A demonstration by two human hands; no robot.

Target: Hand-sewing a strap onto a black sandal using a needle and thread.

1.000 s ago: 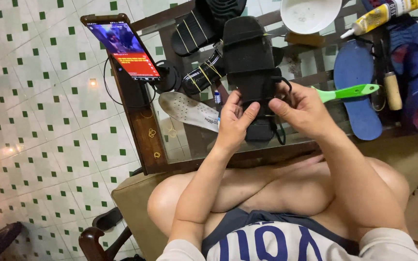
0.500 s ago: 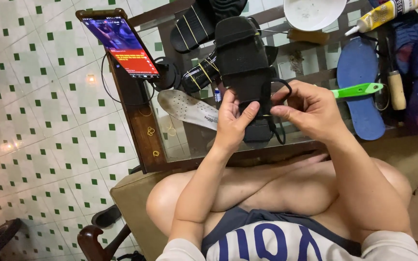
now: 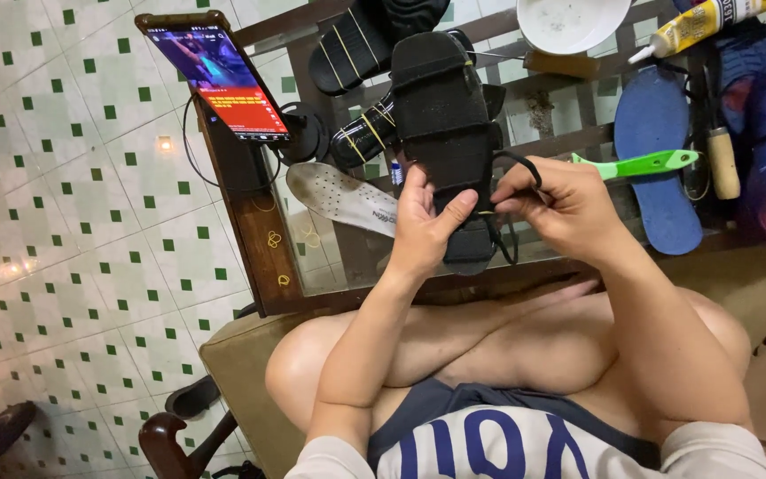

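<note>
L hand (image 3: 425, 226) — clamped on black sandal (image 3: 443, 115) | R hand (image 3: 562, 206) — fingers pinching black cord (image 3: 518, 160) | green brush (image 3: 640, 164) just beside

Matt black fabric sandal (image 3: 447, 133), glossy glass tabletop (image 3: 330, 257), dark wooden frame (image 3: 254, 231)

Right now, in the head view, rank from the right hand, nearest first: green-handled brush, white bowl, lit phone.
1. Green-handled brush: just past the right hand, toward the blue sole.
2. White bowl: farther up the picture, at the table's far edge, above the hand.
3. Lit phone: farthest, across the black sandal, at the table's left corner.
</note>
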